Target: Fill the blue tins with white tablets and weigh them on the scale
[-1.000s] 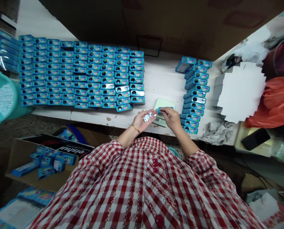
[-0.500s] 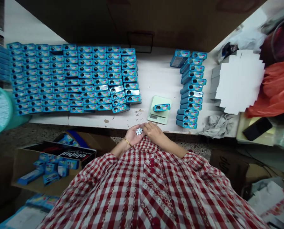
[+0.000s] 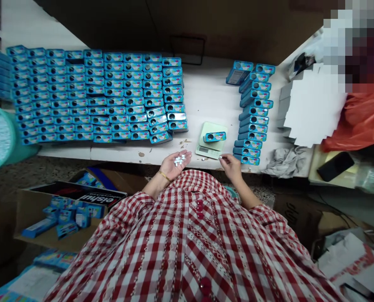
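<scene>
White pellets [image 3: 178,160] are lying in the left hand [image 3: 175,164], its open palm upturned, probably to stop them rolling. Apart, the right hand [image 3: 231,164] is seemingly pinching another pellet [image 3: 220,157]. Between and beyond the hands, a blue tin [image 3: 215,136] is resting on a scale [image 3: 214,147], presumably for weighing.

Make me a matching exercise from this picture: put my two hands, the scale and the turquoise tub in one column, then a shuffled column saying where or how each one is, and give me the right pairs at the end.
Column one
1. left hand
2. right hand
3. scale
4. turquoise tub

Column two
A. at the picture's left edge
B. palm up, holding white pieces
C. bearing one blue box
D. closed in a pinch

Right pairs: 1-B, 2-D, 3-C, 4-A
</scene>
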Action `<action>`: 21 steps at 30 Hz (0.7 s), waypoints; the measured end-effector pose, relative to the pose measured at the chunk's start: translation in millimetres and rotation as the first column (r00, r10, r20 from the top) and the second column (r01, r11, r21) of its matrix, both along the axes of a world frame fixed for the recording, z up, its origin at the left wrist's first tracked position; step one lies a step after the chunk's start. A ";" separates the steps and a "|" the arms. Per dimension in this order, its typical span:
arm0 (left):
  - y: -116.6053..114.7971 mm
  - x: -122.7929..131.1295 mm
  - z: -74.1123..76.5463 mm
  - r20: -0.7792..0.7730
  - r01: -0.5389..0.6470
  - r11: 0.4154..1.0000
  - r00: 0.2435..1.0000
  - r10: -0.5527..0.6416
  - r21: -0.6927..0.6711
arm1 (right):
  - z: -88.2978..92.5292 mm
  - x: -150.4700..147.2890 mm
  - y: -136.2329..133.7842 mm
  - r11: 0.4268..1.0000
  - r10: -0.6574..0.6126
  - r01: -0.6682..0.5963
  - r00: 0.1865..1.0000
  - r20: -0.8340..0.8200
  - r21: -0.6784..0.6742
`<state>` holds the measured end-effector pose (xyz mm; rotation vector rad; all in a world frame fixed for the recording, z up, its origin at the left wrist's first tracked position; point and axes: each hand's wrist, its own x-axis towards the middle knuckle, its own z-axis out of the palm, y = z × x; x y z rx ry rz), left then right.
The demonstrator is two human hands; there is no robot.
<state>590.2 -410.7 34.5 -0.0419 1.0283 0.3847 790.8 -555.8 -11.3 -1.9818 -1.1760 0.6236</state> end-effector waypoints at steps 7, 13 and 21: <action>0.0 -6.6 -4.0 -0.032 0.044 0.999 0.999 -0.044 -0.010 | -58.7 -43.3 9.2 0.816 0.562 -0.477 0.786 0.257 -0.326; -3.4 -16.7 -3.4 -0.082 0.060 0.998 0.995 -0.062 -0.029 | -63.0 -43.9 9.4 0.827 0.544 -0.455 0.796 0.264 -0.330; -7.9 -12.9 -5.5 -0.034 0.039 0.999 0.999 -0.040 -0.030 | 21.6 -3.2 50.8 0.974 0.123 -0.179 0.931 0.343 0.136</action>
